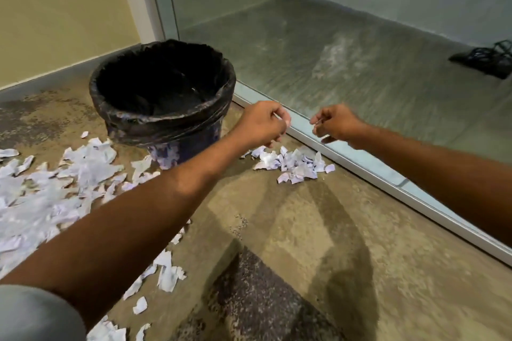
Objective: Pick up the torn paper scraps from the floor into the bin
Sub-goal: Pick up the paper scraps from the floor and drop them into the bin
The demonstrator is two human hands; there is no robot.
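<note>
Left hand and right hand hover just right of the bin, each grip pinched on a small scrap, likely to drop in; 2 scrap piles lie on the floor, either side of the bin.

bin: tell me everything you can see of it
Round bin, upright on the floor in the corner between wall and glass. Body tapers downward, dark blue with pale blotches. A wrinkled black liner folds over the rim. Inside is too dark to read. Scraps lie against its base.
</note>
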